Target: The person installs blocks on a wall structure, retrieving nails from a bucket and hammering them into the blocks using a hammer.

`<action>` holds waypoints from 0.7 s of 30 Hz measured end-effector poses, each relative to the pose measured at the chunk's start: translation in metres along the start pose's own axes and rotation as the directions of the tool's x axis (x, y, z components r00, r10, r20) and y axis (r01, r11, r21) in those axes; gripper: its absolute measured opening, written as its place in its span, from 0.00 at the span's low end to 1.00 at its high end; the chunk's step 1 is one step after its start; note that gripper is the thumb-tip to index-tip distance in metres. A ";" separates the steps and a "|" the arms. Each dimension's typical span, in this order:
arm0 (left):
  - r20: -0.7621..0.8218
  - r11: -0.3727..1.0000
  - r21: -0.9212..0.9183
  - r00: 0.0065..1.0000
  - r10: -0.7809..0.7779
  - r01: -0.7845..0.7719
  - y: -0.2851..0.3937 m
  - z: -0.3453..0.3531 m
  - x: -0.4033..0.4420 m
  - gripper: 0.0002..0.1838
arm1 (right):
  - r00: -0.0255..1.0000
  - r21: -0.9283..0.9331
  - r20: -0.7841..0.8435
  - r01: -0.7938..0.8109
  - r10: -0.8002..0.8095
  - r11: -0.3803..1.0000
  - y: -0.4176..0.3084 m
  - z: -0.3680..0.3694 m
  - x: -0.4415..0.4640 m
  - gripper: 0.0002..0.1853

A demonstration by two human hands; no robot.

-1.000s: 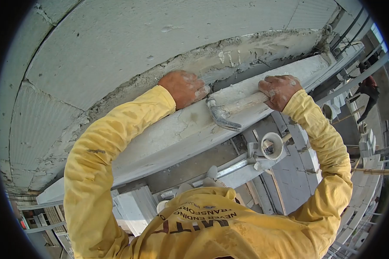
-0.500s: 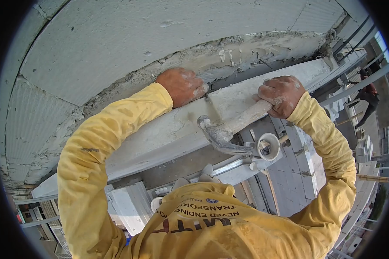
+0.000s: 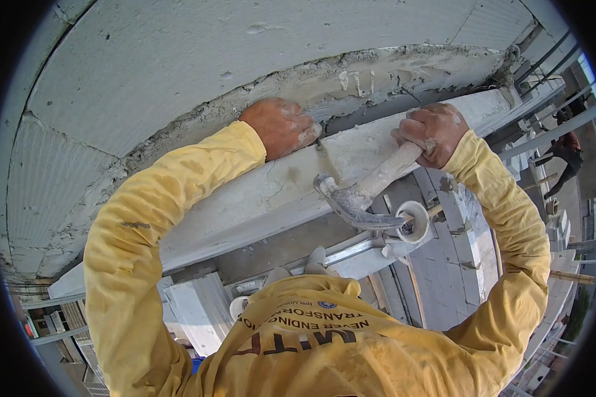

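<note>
The left hand [image 3: 281,128], its grip unclear from here, seemingly braces on the slab [image 3: 265,195] beneath while, apart, the right hand [image 3: 436,134] clamps a hammer [image 3: 359,198] needing careful aim next.

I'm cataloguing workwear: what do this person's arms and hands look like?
The long, creased yellow fabric left sleeve bears a dark smudge; the long yellow fabric right sleeve is creased too. The ungloved left hand and ungloved right hand carry pale, whitish residue.
</note>
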State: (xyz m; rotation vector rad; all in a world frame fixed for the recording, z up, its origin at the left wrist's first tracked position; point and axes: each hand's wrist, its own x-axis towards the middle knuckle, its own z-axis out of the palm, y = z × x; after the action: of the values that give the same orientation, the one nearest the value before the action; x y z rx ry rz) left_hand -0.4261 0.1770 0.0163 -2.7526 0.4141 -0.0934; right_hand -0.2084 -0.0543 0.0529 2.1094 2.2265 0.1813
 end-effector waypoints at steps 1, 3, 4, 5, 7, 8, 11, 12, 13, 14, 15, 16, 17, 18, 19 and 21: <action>-0.030 1.000 0.016 1.000 0.005 -0.005 0.000 0.002 0.000 0.11 | 0.988 -0.074 0.064 -0.137 0.141 0.988 0.002 0.003 0.004 0.17; -0.090 0.999 0.050 0.996 0.024 -0.019 -0.002 0.008 0.000 0.11 | 0.993 -0.021 0.022 -0.115 0.116 0.993 0.003 -0.008 0.003 0.17; -0.048 0.999 0.050 0.999 0.009 -0.006 -0.001 0.008 0.000 0.12 | 0.998 0.008 -0.018 -0.067 0.067 0.998 -0.001 -0.014 0.000 0.17; 0.004 0.999 0.039 1.000 0.004 -0.004 0.003 0.008 -0.002 0.12 | 0.998 0.051 -0.050 -0.024 0.026 0.998 -0.008 -0.016 -0.004 0.16; 0.065 0.999 0.035 0.998 -0.008 0.006 -0.001 0.002 0.003 0.13 | 0.992 0.100 -0.029 0.129 -0.126 0.987 -0.004 -0.028 -0.005 0.18; 0.090 1.000 0.018 0.996 -0.014 0.012 0.000 0.000 0.004 0.13 | 0.979 0.134 -0.016 0.206 -0.205 0.969 -0.004 -0.029 -0.005 0.19; 0.105 1.000 0.006 0.994 -0.027 0.026 0.003 0.002 0.001 0.13 | 0.993 0.012 0.054 -0.102 0.102 0.995 0.001 -0.007 0.003 0.17; 0.094 1.000 0.016 0.995 -0.028 0.027 0.001 0.001 0.002 0.13 | 0.984 -0.071 0.054 -0.165 0.169 0.984 -0.002 -0.001 0.006 0.15; 0.088 1.000 0.023 0.996 -0.022 0.020 -0.001 0.000 0.004 0.13 | 0.985 -0.067 0.052 -0.159 0.163 0.985 -0.002 -0.005 0.002 0.15; 0.079 0.999 0.031 0.996 -0.032 0.030 -0.004 -0.001 0.005 0.13 | 0.989 -0.071 0.049 -0.139 0.143 0.988 -0.001 -0.015 0.001 0.15; 0.085 0.999 0.018 0.996 -0.035 0.033 0.002 0.001 0.002 0.13 | 0.991 -0.055 0.064 -0.118 0.121 0.991 -0.008 -0.020 -0.002 0.15; 0.088 1.000 0.017 0.996 -0.027 0.026 0.002 0.002 0.002 0.13 | 0.999 0.020 -0.001 -0.035 0.035 0.999 -0.009 -0.021 -0.007 0.15; 0.084 0.999 0.022 0.996 -0.026 0.024 0.000 0.003 0.003 0.13 | 0.996 0.080 -0.075 0.057 -0.051 0.995 -0.005 -0.024 -0.010 0.15; 0.086 1.000 0.016 0.996 -0.028 0.026 0.001 0.005 0.002 0.13 | 0.980 0.140 -0.147 0.158 -0.137 0.977 -0.003 -0.024 -0.012 0.16; 0.074 0.999 0.021 0.997 -0.030 0.028 0.001 0.004 0.002 0.13 | 0.972 0.122 -0.165 0.187 -0.166 0.975 -0.001 -0.022 -0.009 0.16; 0.053 0.999 0.027 0.998 -0.023 0.022 0.002 0.002 0.002 0.13 | 0.984 0.071 -0.137 0.120 -0.109 0.990 -0.001 -0.013 -0.003 0.16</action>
State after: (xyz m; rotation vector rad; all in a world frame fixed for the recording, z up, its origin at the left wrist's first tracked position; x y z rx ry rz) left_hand -0.4248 0.1754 0.0141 -2.7277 0.3651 -0.0314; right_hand -0.2113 -0.0584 0.0654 2.0561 2.4627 0.2379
